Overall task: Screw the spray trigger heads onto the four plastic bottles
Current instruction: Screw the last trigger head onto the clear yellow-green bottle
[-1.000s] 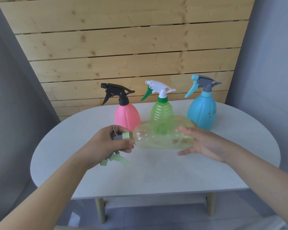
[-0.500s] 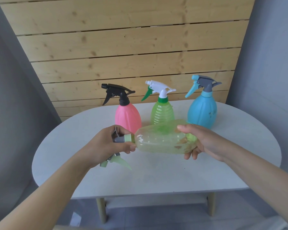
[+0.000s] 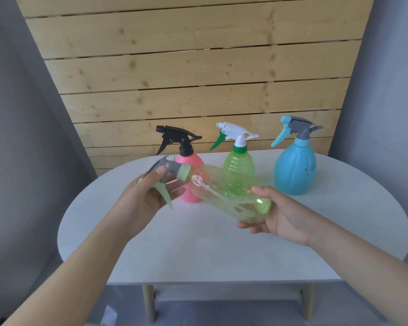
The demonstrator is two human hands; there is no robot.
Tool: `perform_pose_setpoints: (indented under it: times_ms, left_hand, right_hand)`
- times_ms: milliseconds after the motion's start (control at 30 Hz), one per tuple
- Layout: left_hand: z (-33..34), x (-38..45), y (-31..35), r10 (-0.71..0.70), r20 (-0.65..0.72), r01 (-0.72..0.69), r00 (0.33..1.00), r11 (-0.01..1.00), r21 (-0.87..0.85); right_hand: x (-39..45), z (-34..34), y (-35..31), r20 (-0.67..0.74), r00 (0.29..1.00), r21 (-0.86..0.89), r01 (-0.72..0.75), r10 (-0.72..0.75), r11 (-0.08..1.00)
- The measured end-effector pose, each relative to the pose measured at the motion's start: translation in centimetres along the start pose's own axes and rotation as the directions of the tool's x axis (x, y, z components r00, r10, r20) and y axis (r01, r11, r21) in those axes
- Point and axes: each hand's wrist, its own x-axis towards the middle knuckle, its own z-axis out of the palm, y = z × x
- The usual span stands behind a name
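A clear pale-green bottle [image 3: 229, 196] is held tilted above the white table [image 3: 222, 250], neck up to the left. My right hand [image 3: 276, 215] grips its base. A grey and pale-green trigger head [image 3: 172, 171] sits on the bottle's neck, and my left hand [image 3: 149, 196] is closed around it. Behind stand three upright bottles with trigger heads on: a pink bottle [image 3: 193, 161] with a black head, a ribbed green bottle [image 3: 239, 161] with a white and green head, and a blue bottle [image 3: 295, 168] with a grey and blue head.
A wooden slat wall [image 3: 193, 67] rises behind the table, with grey walls on both sides. The table's front edge [image 3: 210, 282] runs across below my forearms, with pale legs beneath it.
Both hands have lifted the clear bottle and tipped its neck upward to the left. My left hand has turned on the trigger head, and my right hand has shifted to the base.
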Motion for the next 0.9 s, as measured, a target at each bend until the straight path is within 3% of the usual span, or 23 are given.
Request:
perform_pose_setpoints:
  times_ms: [67,167,267,367,567,733,900]
  left_hand:
    - [0.0,-0.3,0.1,0.037,0.04,-0.034,0.999,0.997,-0.072]
    - [0.3,-0.7,0.0,0.047,0.013,-0.047,0.999,0.999,0.016]
    - [1.2,-1.3,-0.3,0.018,0.018,-0.02,1.0,0.995,0.101]
    - [1.8,-1.8,-0.3,0.082,-0.047,-0.075,0.996,0.989,0.128]
    - [0.3,-1.0,0.4,0.099,-0.278,-0.035,0.956,0.973,0.227]
    - [-3.8,0.4,0.7,0.238,-0.482,0.021,0.843,0.882,0.471]
    - [-6.9,2.5,-0.9,0.233,-0.51,0.139,0.828,0.796,0.589]
  right_hand:
    - [0.5,1.1,0.6,0.074,0.997,0.108,0.007,-0.015,0.994]
    - [1.3,3.2,1.0,0.161,0.983,0.231,0.044,-0.082,0.972]
    - [2.3,5.8,1.0,0.204,0.964,0.281,0.11,-0.171,0.953]
    - [3.5,8.0,1.0,0.208,0.955,0.276,0.152,-0.214,0.949]
    - [6.3,11.3,1.9,0.021,0.984,-0.041,0.18,-0.179,0.983]
    - [7.8,12.3,2.2,-0.143,0.975,-0.193,0.143,-0.172,0.971]
    - [7.8,12.6,2.6,-0.284,0.931,-0.278,0.152,-0.232,0.949]
